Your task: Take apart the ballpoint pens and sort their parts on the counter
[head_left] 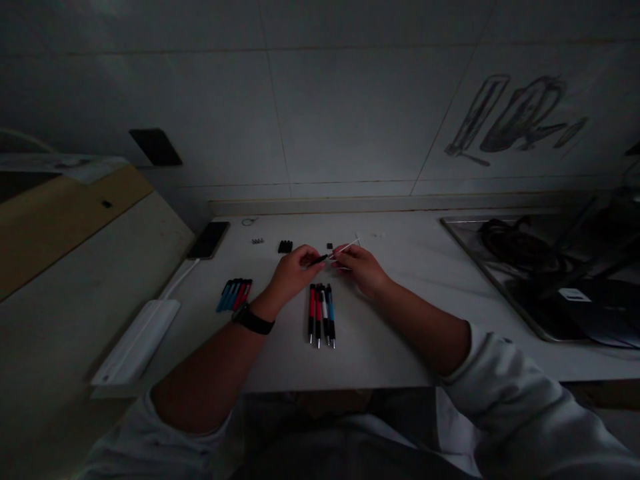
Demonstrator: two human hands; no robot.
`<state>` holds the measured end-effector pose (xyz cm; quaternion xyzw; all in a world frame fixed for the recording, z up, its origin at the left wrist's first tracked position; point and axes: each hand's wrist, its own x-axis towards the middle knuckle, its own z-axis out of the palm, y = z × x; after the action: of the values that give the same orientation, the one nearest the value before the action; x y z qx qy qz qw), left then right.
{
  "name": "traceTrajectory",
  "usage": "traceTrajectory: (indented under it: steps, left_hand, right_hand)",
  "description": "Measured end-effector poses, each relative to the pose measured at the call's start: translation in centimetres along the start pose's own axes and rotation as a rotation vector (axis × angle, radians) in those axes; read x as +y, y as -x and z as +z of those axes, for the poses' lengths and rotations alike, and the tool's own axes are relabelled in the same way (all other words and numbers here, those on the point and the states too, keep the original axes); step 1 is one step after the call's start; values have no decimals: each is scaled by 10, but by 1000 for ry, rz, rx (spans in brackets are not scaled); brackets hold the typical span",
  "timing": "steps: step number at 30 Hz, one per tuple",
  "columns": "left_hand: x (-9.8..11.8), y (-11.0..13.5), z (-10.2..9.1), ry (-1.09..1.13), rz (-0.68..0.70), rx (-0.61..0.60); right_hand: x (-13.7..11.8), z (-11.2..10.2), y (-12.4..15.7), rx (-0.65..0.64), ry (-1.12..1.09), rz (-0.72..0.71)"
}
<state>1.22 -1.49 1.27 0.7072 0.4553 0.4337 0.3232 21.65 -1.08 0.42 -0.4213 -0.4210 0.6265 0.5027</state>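
My left hand (pixel 293 272) is closed around a short black pen part (pixel 319 260), its tip pointing right. My right hand (pixel 367 268) pinches a thin white pen refill (pixel 350 245), one end of which meets the black part. Just below the hands lie several pens (pixel 319 313), red, white and blue with black grips, side by side. To the left are several blue and red pen barrels (pixel 235 295). Behind my left hand sit black pen grips (pixel 285 247) and small springs (pixel 257 241). A small dark square (pixel 329 246) lies behind the fingertips.
A phone (pixel 209 240) with a white cable and a white power strip (pixel 137 340) lie at the left, beside a slanted board (pixel 75 260). On the right is a metal-rimmed tray or basin (pixel 520 320) with dark items. A tiled wall (pixel 345 120) closes the back of the white counter (pixel 390 360).
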Motion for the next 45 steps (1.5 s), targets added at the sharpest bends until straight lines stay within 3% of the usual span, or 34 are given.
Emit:
traceTrajectory:
  steps: [4,8,12,14,18,25,45]
  left_hand:
    - [1,0,1,57,-20,-27]
    - [-6,-2,-1,62,-68,12]
    - [-13,-3,-1,71,-72,30]
    - [-15,-3,-1,74,-65,19]
    - [-14,-2,0,55,-79,-9]
    - [-11,0,1,46,-72,-48]
    - [-13,-1,2,17,-55,-45]
  right_hand:
    - [1,2,2,-37,18,-13]
    - [-13,-17,-10,23,128,-139]
    - [-34,-58,-32,220,531,-431]
    - [-40,-78,-40,316,809,-480]
    - [-38,-100,-46,370,1143,-387]
    - [-23,-97,-53,278,1428,-236]
    - [-21,-104,-57,193,1521,-259]
